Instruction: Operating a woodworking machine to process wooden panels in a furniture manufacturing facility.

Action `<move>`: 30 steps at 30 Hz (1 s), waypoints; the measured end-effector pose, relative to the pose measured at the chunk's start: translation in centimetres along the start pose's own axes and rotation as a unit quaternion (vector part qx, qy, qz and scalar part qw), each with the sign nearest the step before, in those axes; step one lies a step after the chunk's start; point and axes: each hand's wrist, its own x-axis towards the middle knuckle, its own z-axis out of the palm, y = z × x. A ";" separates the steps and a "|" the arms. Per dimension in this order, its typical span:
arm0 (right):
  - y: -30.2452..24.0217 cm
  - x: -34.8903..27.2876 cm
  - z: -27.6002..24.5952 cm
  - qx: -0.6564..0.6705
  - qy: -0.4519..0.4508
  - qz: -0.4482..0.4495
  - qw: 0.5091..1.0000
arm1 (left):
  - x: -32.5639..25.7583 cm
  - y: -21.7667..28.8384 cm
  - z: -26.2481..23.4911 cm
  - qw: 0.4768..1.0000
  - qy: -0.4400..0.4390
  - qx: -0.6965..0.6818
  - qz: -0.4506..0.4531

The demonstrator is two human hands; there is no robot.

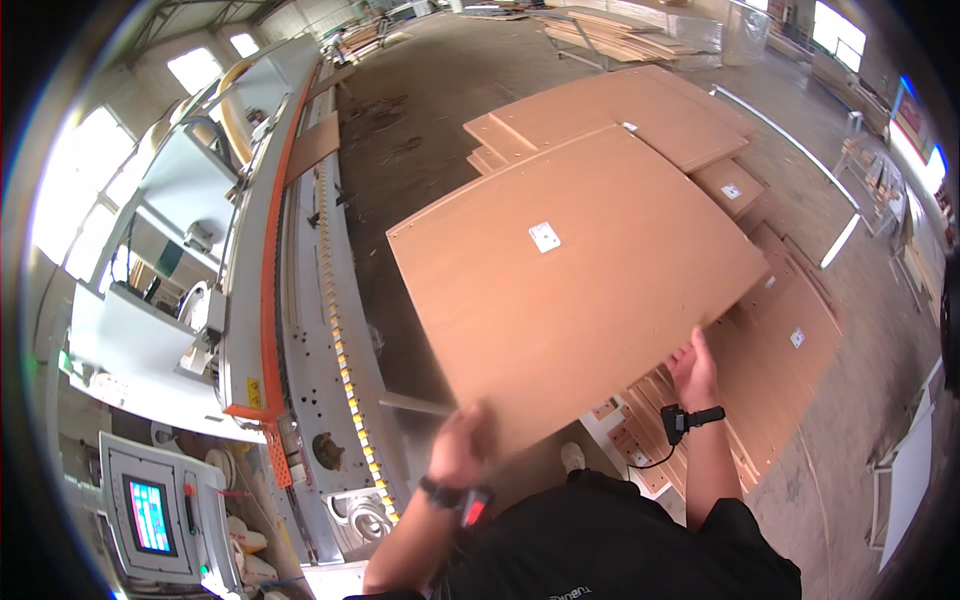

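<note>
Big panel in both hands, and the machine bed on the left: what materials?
Large panel: probably laminated board with a matt wood-tone face; flat, uniform tan, small white sticker. Machine bed: looks like painted grey metal, with drilled holes and an orange strip.

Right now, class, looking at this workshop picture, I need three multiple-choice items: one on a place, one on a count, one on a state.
1. Where does the long machine with the orange stripe stand?
A. on the person's left
B. on the person's right
C. behind the far stacks

2. How many white labels show on the large board being held?
A. none
B. one
C. three

3. How is the large board held?
A. by one hand
B. by both hands at its near edge
C. by no hand

Answers:
1 A: the machine runs along the left.
2 B: one label sits on the large board.
3 B: left hand and right hand grip it.
</note>
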 end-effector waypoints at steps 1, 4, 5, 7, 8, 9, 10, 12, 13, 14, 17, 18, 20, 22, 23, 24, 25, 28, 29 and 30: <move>-0.4 -0.2 0.4 -0.001 -0.008 0.005 1.000 | -1.3 0.1 -1.9 1.000 -0.014 -0.017 -0.006; 1.6 -1.2 0.6 0.029 -0.033 0.043 0.998 | -4.4 -1.4 -7.4 0.985 0.078 0.065 0.141; 3.4 -2.1 1.1 0.046 -0.024 0.061 0.997 | -4.2 -3.4 -11.0 0.951 0.116 0.166 0.234; 4.5 -4.9 2.1 0.006 -0.030 0.098 0.995 | -6.6 -3.6 -12.2 0.956 0.190 0.123 0.188; 5.7 -4.8 0.5 -0.007 -0.045 0.091 0.995 | -7.8 -3.7 -12.6 0.957 0.241 0.090 0.137; 6.9 -4.7 -0.4 -0.040 -0.077 0.101 0.991 | -8.8 -4.7 -13.6 0.951 0.262 0.073 0.147; 7.6 -5.2 0.3 -0.034 -0.114 0.122 0.985 | -10.1 -6.3 -14.8 0.938 0.303 0.069 0.153; 9.2 -5.7 2.0 -0.035 -0.164 0.157 0.973 | -13.1 -7.1 -13.8 0.925 0.352 0.026 0.139; 10.0 -5.8 2.7 -0.036 -0.175 0.166 0.970 | -14.6 -7.8 -14.0 0.919 0.367 0.010 0.142; 10.9 -6.1 3.6 -0.036 -0.187 0.177 0.966 | -15.9 -8.7 -14.3 0.915 0.374 -0.026 0.148; 12.7 -6.6 7.9 -0.043 -0.253 0.238 0.937 | -19.1 -12.9 -16.4 0.891 0.412 -0.087 0.169; 13.5 -6.7 9.1 -0.051 -0.264 0.252 0.930 | -20.0 -14.3 -16.9 0.886 0.416 -0.118 0.167; 15.6 -6.6 10.8 -0.091 -0.280 0.295 0.909 | -21.8 -17.6 -18.3 0.875 0.444 -0.088 0.169; 19.2 -6.7 11.4 -0.102 -0.311 0.324 0.888 | -23.1 -21.0 -18.9 0.851 0.481 -0.125 0.170; 20.9 -6.8 11.7 -0.109 -0.330 0.341 0.874 | -23.7 -22.3 -19.0 0.834 0.505 -0.149 0.167; 22.6 -7.2 12.0 -0.117 -0.325 0.362 0.866 | -24.5 -23.5 -19.0 0.821 0.534 -0.136 0.151; 23.9 -8.2 13.0 -0.116 -0.327 0.396 0.850 | -25.2 -25.8 -19.6 0.804 0.547 -0.169 0.162; 28.0 -9.7 13.9 -0.153 -0.338 0.456 0.809 | -26.6 -30.0 -19.7 0.777 0.573 -0.187 0.181; 29.2 -10.0 14.3 -0.179 -0.350 0.468 0.792 | -26.8 -31.0 -19.6 0.762 0.585 -0.203 0.188; 30.8 -10.4 14.5 -0.190 -0.355 0.482 0.778 | -27.0 -32.0 -19.5 0.747 0.596 -0.219 0.194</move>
